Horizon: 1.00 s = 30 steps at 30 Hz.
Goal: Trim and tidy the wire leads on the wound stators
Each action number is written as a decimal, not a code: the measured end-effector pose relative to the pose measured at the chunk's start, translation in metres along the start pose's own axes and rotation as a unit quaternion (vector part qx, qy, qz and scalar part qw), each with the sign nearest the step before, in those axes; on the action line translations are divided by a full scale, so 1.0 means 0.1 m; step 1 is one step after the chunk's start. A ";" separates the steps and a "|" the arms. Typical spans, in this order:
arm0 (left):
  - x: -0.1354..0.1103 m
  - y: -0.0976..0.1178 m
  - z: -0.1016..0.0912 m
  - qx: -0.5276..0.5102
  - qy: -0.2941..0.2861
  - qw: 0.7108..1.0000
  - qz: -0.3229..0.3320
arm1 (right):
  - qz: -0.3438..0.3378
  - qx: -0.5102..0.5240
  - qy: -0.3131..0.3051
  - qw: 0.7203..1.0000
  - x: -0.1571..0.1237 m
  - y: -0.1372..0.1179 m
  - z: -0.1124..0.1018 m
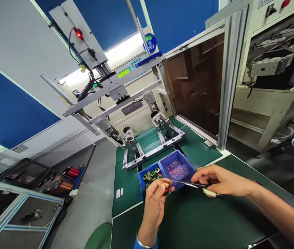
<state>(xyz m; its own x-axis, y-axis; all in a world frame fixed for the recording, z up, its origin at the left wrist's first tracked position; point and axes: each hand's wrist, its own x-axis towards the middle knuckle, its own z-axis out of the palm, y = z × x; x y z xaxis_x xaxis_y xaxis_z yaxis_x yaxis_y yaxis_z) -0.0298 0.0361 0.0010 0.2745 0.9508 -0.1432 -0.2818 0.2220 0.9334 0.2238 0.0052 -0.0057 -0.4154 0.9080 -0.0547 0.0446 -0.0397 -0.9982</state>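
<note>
In the head view, my left hand is closed in a pinch around a small wound motor core, mostly covered by the fingers; a bit of red shows. My right hand is closed on a slim metal two-bladed tool with dark handles; whether it is scissors or tweezers I cannot tell. Its tip reaches the fingertips of my left hand. A cream-coloured piece shows beneath the right thumb. Just behind the hands, a blue bin holds several green-and-copper wound cores. Beside it, another blue bin contains red wire scraps.
A two-station metal fixture stands on the green table beyond the bins, under an overhead press frame. A dark tinted panel borders the right side. Wire spools sit at the left, and a green stool is below.
</note>
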 end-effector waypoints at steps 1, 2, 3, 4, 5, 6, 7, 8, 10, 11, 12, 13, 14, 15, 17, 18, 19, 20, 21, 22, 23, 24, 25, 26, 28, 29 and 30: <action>0.01 0.00 0.04 0.003 -0.001 1.000 -0.009 | 0.000 0.001 -0.017 1.000 0.06 -0.02 0.00; 0.02 0.00 0.08 0.006 -0.002 1.000 -0.018 | 0.000 0.000 -0.028 1.000 0.12 -0.03 0.00; 0.03 -0.01 0.12 0.009 -0.004 1.000 -0.026 | -0.001 0.000 -0.033 0.999 0.16 -0.03 0.00; 0.03 -0.01 0.15 0.012 -0.009 0.999 -0.035 | -0.003 0.001 -0.035 0.999 0.20 -0.02 0.00; 0.04 -0.01 0.18 0.015 -0.014 0.999 -0.043 | -0.003 0.002 -0.035 0.999 0.22 -0.01 0.00; 0.05 -0.02 0.20 0.017 -0.017 0.998 -0.050 | -0.004 0.002 -0.033 0.999 0.24 0.01 -0.01; 0.06 -0.02 0.23 0.018 -0.018 0.998 -0.054 | -0.007 0.000 -0.030 1.000 0.25 0.02 -0.02; 0.08 -0.03 0.25 0.019 -0.016 0.998 -0.055 | -0.007 -0.002 -0.028 1.000 0.25 0.04 -0.02; 0.10 -0.04 0.28 0.019 -0.006 0.998 -0.055 | -0.002 -0.007 -0.024 1.000 0.25 0.07 -0.04; 0.11 -0.04 0.29 0.019 -0.002 0.998 -0.055 | 0.002 -0.007 -0.022 1.000 0.24 0.08 -0.05; 0.12 -0.04 0.30 0.022 0.000 0.998 -0.056 | 0.007 -0.008 -0.019 1.000 0.23 0.09 -0.05; 0.13 -0.04 0.31 0.025 0.000 0.998 -0.059 | 0.012 -0.009 -0.017 1.000 0.22 0.09 -0.06; 0.14 -0.04 0.32 0.029 0.000 0.998 -0.062 | 0.017 -0.009 -0.015 1.000 0.21 0.09 -0.07; 0.15 -0.03 0.33 0.033 -0.001 0.997 -0.064 | 0.020 -0.007 -0.013 1.000 0.20 0.08 -0.07; 0.16 -0.03 0.34 0.041 -0.003 0.997 -0.069 | 0.026 -0.003 -0.010 1.000 0.19 0.08 -0.08; 0.16 -0.04 0.34 0.044 -0.004 0.997 -0.071 | 0.027 -0.001 -0.007 1.000 0.18 0.08 -0.08; 0.17 -0.04 0.34 0.046 -0.006 0.996 -0.072 | 0.027 0.001 -0.004 1.000 0.18 0.08 -0.09; 0.17 -0.04 0.35 0.049 -0.007 0.996 -0.073 | 0.027 0.002 -0.001 1.000 0.18 0.09 -0.09; 0.17 -0.04 0.35 0.052 -0.008 0.996 -0.073 | 0.027 0.002 0.000 1.000 0.17 0.09 -0.09; 0.18 -0.05 0.35 0.054 -0.008 0.996 -0.073 | 0.028 0.002 0.002 1.000 0.17 0.10 -0.09; 0.18 -0.05 0.36 0.055 -0.008 0.996 -0.073 | 0.029 0.002 0.002 1.000 0.17 0.10 -0.09; 0.19 -0.05 0.36 0.055 -0.008 0.996 -0.074 | 0.032 0.002 0.003 0.999 0.16 0.10 -0.10; 0.19 -0.05 0.37 0.055 -0.007 0.996 -0.074 | 0.035 0.002 0.004 0.999 0.16 0.10 -0.10; 0.20 -0.05 0.37 0.055 -0.007 0.996 -0.075 | 0.038 0.002 0.005 0.999 0.15 0.10 -0.10; 0.21 -0.06 0.37 0.053 -0.007 0.996 -0.078 | 0.039 0.005 0.007 0.999 0.15 0.08 -0.10; 0.21 -0.07 0.37 0.051 -0.006 0.996 -0.079 | 0.038 0.007 0.007 0.999 0.14 0.07 -0.09; 0.22 -0.08 0.37 0.051 -0.006 0.995 -0.080 | 0.035 0.010 0.007 0.999 0.14 0.06 -0.09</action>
<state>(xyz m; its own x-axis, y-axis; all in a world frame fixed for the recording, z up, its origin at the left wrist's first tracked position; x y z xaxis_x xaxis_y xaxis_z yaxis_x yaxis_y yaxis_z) 0.0124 0.0472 0.0027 0.3192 0.9023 -0.2897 -0.1398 0.3472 0.9273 0.2266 0.0214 -0.0122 -0.3984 0.9088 -0.1241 0.0553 -0.1112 -0.9923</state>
